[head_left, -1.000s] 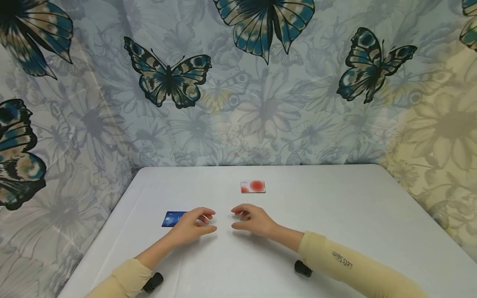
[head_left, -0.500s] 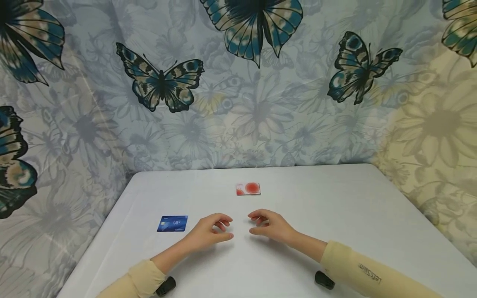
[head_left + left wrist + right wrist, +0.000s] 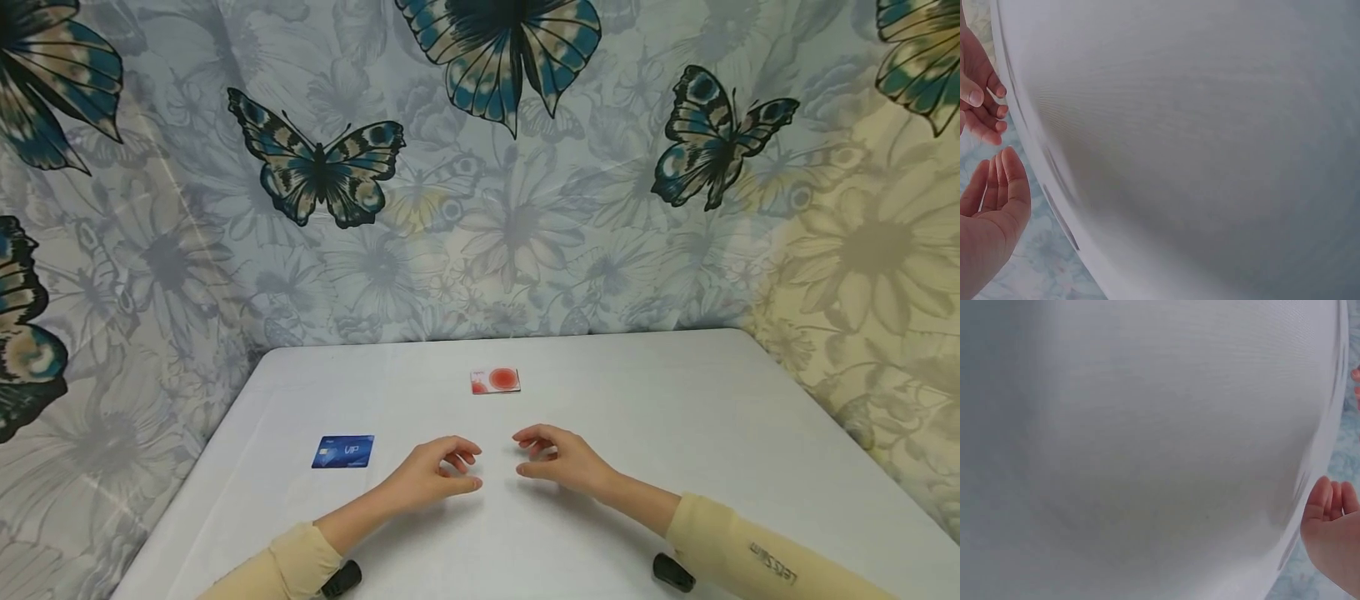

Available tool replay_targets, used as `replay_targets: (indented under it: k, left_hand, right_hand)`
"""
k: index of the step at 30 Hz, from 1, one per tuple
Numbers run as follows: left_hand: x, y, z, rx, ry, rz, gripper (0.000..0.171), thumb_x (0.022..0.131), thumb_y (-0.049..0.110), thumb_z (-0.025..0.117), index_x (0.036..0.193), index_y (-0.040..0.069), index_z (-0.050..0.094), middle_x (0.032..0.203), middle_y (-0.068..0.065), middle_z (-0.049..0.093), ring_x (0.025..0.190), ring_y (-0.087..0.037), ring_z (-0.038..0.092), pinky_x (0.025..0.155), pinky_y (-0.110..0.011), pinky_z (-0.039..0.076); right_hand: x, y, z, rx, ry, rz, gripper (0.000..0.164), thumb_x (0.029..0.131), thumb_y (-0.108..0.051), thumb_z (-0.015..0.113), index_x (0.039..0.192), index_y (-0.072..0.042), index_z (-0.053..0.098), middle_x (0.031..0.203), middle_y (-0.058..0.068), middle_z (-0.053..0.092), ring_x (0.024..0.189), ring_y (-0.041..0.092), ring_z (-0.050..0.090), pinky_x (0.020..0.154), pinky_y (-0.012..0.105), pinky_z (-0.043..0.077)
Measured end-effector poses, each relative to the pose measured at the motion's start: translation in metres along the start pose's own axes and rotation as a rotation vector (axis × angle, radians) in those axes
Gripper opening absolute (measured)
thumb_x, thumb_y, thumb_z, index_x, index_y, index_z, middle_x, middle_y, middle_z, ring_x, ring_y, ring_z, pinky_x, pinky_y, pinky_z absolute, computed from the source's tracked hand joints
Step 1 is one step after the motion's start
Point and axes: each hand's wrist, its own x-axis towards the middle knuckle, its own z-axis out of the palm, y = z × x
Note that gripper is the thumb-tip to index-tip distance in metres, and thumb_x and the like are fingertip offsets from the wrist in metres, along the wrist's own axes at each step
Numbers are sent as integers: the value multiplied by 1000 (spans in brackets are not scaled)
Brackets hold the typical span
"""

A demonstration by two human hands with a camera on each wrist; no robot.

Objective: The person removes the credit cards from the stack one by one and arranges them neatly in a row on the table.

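Observation:
In the head view my left hand (image 3: 431, 473) hovers over the middle of the table, fingers loosely bent and nothing held. Facing it across a small gap is my right hand (image 3: 568, 461), likewise relaxed and holding nothing. A blue card (image 3: 342, 452) printed "VIP" lies flat, left of the left hand. Beyond the hands lies a white card with red circles (image 3: 495, 381). The left wrist view shows the fingers of both hands pointing toward each other, and the right wrist view has the right hand (image 3: 1334, 528) at its right edge.
A white cloth covers the table (image 3: 637, 392). Behind it hangs a butterfly-print fabric backdrop (image 3: 525, 225). Under each pale yellow sleeve (image 3: 757, 550) sits a small black device, the left one (image 3: 342, 577) partly hidden by the cuff.
Both hands have moved right, keeping a similar gap, and the blue card, partly covered by the left hand before, is now fully visible. The head view has turned slightly.

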Motion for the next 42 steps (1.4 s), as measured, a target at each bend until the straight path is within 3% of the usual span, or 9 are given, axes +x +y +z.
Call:
replay_targets:
  k: [3, 5, 11, 31, 42]
  left_hand:
    - [-2, 10, -1, -11, -3, -6, 35, 82, 22, 70, 114, 10, 59, 102, -10, 60, 91, -24, 58, 76, -26, 47]
    - [-1, 10, 0, -15, -2, -10, 35, 82, 18, 70, 114, 10, 59, 102, -11, 60, 92, -26, 58, 76, -27, 47]
    - [7, -11, 6, -21, -7, -16, 39, 80, 26, 72, 114, 10, 60, 101, -5, 61, 89, -15, 57, 75, -25, 47]
    - [24, -22, 1, 16, 37, -50, 43, 79, 33, 73, 112, 9, 60, 100, -4, 63, 87, -11, 57, 75, -25, 46]
    - [26, -20, -2, 34, 45, -90, 43, 78, 32, 73, 112, 9, 60, 98, -2, 62, 87, -12, 57, 75, -28, 46]
  right_hand:
    - [-6, -14, -3, 2, -11, 7, 39, 78, -13, 73, 114, -5, 60, 107, 14, 59, 96, 32, 53, 79, 29, 46]
    - [-6, -8, -2, 5, -12, 0, 39, 78, -14, 73, 114, -6, 60, 107, 13, 59, 96, 30, 53, 79, 28, 46]
    - [4, 22, 0, -14, -2, -15, 42, 77, -22, 75, 114, -10, 60, 108, 6, 60, 94, 22, 54, 78, 25, 46]
    - [23, 34, -10, -43, 41, 29, 42, 76, -25, 76, 113, -13, 61, 105, 3, 59, 90, 18, 53, 76, 30, 45]
    - [27, 35, -11, -40, 40, 34, 43, 76, -25, 76, 113, -12, 61, 103, 3, 59, 86, 17, 54, 70, 29, 45]
